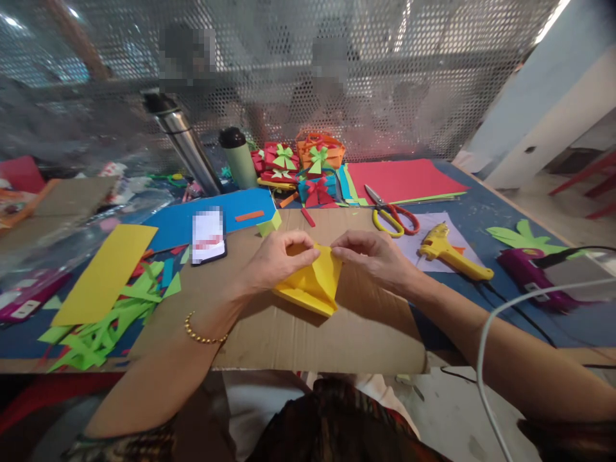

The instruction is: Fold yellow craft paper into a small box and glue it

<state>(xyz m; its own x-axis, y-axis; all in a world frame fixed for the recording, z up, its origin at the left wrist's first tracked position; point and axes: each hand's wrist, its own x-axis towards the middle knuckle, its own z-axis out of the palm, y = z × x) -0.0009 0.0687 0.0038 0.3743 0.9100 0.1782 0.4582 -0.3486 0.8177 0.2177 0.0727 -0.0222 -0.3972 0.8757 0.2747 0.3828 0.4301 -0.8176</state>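
Observation:
A folded yellow paper piece [312, 285], like a small open box or bag, is held above a brown cardboard sheet [289, 340]. My left hand [283, 256] pinches its upper left edge between thumb and fingers. At the upper right corner, my right hand [370, 256] pinches the paper with thumb and forefinger. The two hands are a short gap apart. Just behind my left hand stands a small light-green paper block [269, 224]. Scissors [392, 215] with red and yellow handles and a yellow glue gun [452, 253] lie to the right of my hands.
Green paper scraps [115, 321], a yellow sheet [106, 273] and a phone [208, 237] lie left. Finished paper bags with bows [317, 186], a steel flask [185, 144] and a green bottle [239, 160] stand behind. A white cable [486, 346] crosses near my right forearm.

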